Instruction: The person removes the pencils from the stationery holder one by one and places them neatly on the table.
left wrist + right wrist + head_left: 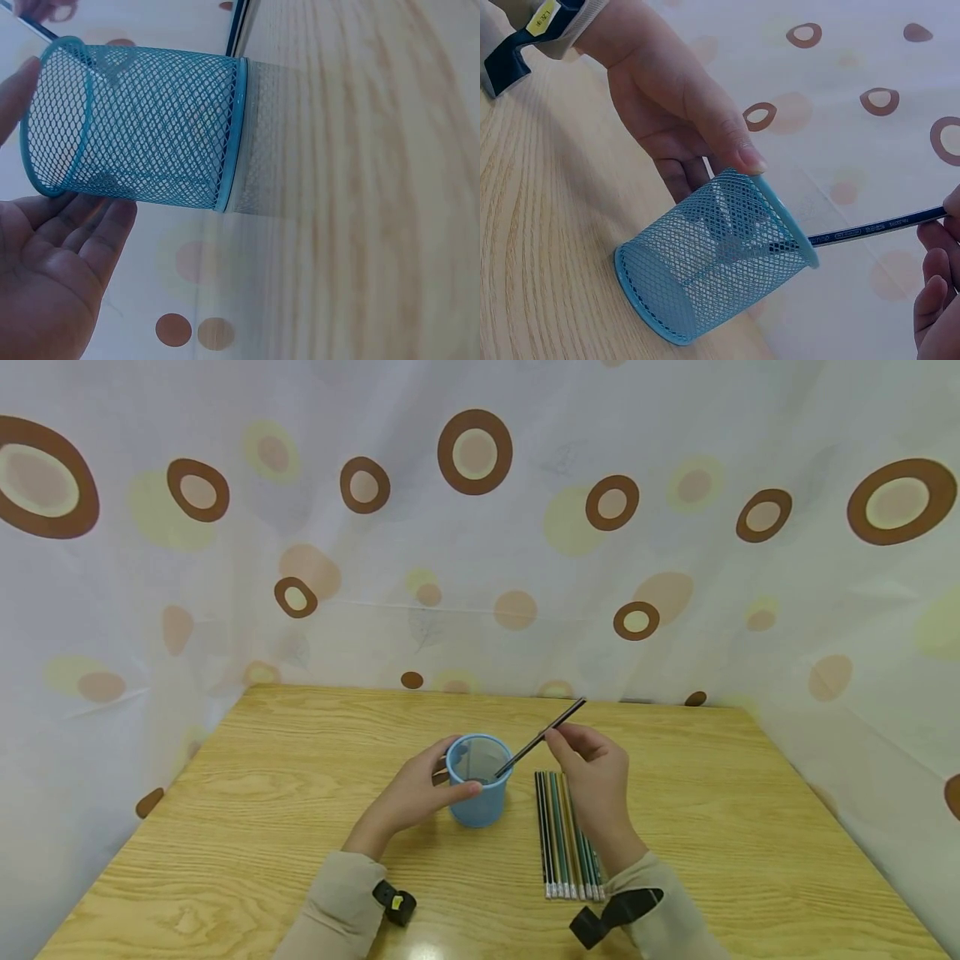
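Observation:
A light blue mesh pencil cup stands upright on the wooden table. My left hand holds it from the left, thumb at the near rim and fingers round the far side. In the right wrist view, that thumb presses on the rim of the cup. With thumb and fingertips my right hand pinches a dark pencil near its upper end. The pencil slants down to the left, its lower end inside the cup past the rim. Lettering shows along the pencil in the right wrist view.
Just right of the cup, several pencils in black, green and gold lie side by side, eraser ends toward me. My right hand and forearm partly cover them. Behind the table hangs a white sheet with brown and yellow spots.

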`<action>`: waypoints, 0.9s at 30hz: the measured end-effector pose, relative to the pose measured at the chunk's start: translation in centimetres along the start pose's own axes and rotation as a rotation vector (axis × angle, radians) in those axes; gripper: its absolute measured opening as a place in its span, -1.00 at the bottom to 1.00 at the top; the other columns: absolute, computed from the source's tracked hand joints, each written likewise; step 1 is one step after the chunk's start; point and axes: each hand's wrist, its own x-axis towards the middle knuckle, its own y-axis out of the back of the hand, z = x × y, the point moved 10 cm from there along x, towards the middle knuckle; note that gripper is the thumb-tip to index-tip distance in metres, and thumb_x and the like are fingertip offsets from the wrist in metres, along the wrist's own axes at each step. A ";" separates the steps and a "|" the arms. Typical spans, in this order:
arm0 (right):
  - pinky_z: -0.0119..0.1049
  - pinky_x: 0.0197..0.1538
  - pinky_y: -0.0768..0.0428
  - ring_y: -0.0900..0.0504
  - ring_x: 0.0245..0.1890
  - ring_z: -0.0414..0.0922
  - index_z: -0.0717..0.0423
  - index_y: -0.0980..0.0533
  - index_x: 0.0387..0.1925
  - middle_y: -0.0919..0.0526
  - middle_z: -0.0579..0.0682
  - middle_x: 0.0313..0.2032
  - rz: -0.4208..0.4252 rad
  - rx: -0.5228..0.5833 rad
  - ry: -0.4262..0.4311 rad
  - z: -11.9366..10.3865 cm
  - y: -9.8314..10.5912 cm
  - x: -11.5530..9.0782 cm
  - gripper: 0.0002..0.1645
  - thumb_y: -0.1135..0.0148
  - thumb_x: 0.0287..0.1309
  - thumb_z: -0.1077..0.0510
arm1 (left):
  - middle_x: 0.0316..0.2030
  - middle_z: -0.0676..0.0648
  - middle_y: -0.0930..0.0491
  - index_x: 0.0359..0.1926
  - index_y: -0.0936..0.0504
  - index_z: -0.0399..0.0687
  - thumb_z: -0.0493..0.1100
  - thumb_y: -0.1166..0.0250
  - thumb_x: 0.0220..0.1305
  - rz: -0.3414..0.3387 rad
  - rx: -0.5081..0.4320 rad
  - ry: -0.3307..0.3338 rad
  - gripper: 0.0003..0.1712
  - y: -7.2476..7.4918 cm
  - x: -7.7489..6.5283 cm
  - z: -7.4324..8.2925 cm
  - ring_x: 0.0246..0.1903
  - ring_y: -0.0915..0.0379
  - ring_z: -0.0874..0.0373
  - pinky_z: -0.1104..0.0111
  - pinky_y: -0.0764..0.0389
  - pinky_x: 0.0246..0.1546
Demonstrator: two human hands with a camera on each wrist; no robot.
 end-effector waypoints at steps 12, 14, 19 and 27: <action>-0.38 -0.33 -0.57 -0.59 -0.31 -0.14 0.36 -0.66 -0.18 -0.71 -0.08 -0.35 0.040 0.015 0.016 -0.9 1.1 0.0 -0.69 -0.38 0.23 0.13 | 0.36 -0.31 -0.28 0.49 -0.13 -0.25 -0.16 -0.41 0.26 -0.010 -0.019 0.029 -0.09 -0.2 -0.7 2.0 0.34 -0.19 -0.30 -0.08 -0.30 0.31; -0.39 -0.34 -0.57 -0.58 -0.34 -0.16 0.36 -0.65 -0.18 -0.70 -0.08 -0.35 0.050 0.016 0.017 -1.1 1.2 0.0 -0.70 -0.38 0.23 0.14 | 0.35 -0.33 -0.28 0.48 -0.14 -0.28 -0.15 -0.40 0.27 -0.015 -0.021 0.015 -0.10 -0.2 -1.0 2.8 0.34 -0.19 -0.32 -0.09 -0.31 0.29; -0.43 -0.39 -0.54 -0.52 -0.42 -0.18 0.37 -0.65 -0.19 -0.70 -0.08 -0.36 0.065 0.046 0.027 -1.9 1.4 0.0 -0.72 -0.39 0.22 0.17 | 0.34 -0.33 -0.29 0.48 -0.13 -0.30 -0.13 -0.39 0.28 -0.015 -0.020 0.003 -0.10 -0.1 -1.3 3.4 0.33 -0.19 -0.33 -0.10 -0.31 0.29; -0.42 -0.40 -0.54 -0.52 -0.43 -0.19 0.41 -0.63 -0.21 -0.69 -0.07 -0.37 0.074 0.097 0.044 -2.3 1.7 0.0 -0.72 -0.38 0.22 0.20 | 0.36 -0.31 -0.28 0.49 -0.13 -0.25 -0.14 -0.40 0.27 -0.013 -0.003 0.022 -0.09 -0.1 -1.1 3.1 0.34 -0.19 -0.29 -0.06 -0.31 0.30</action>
